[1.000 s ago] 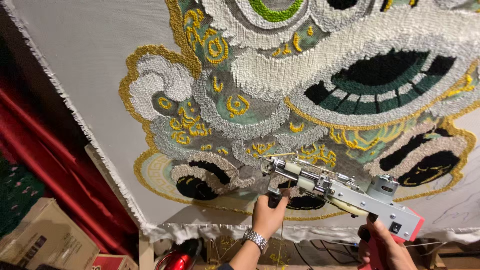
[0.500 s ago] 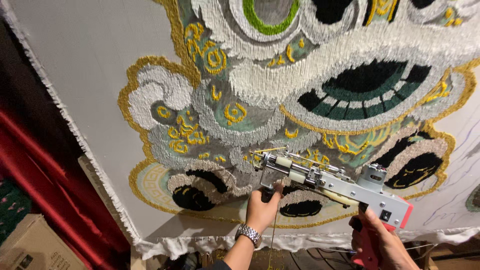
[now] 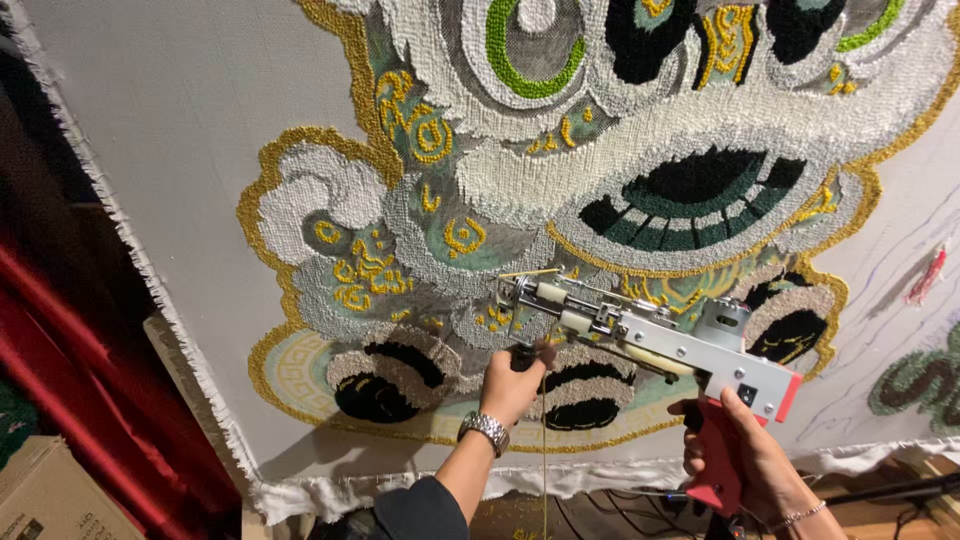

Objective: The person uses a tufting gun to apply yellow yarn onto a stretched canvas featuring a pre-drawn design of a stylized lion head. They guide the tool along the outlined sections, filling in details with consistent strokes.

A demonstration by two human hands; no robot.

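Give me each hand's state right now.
Left hand: closed on the tufting gun's front handle.
Right hand: closed on its red rear grip.

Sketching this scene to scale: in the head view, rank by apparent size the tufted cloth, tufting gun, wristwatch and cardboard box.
1. Tufted cloth
2. Tufting gun
3. Cardboard box, cut off by the frame, so unsure
4. Wristwatch

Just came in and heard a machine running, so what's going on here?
A person is working a tufting gun against a stretched cloth. The left hand grips the front handle and the right hand holds the red rear grip. The gun's tip sits on a partly tufted lion-like face, near its lower edge.
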